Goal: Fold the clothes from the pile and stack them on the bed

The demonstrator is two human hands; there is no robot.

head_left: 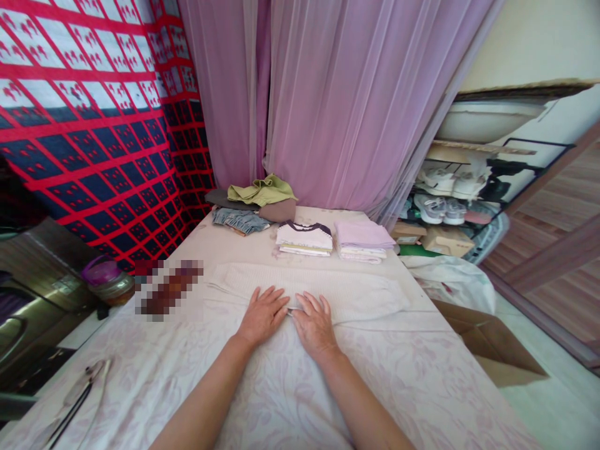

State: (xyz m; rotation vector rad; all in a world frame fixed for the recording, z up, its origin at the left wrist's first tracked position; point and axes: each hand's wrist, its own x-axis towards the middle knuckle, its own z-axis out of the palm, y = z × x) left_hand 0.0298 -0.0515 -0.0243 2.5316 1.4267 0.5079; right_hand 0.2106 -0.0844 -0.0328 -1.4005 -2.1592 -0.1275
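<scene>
From my distant seat, I judged the step was smoothing the white garment (365,294); the next move probably called for gripping its edge. It lay flat on the patterned sheet (403,381), under and beyond the fingers. Left hand (265,314) and right hand (315,325) rested palms down, fingers slightly spread, apparently grasping nothing.

garment (360,292): white, faintly lined | curtain (337,119): mauve | hanging cloth (100,140): red grid
</scene>
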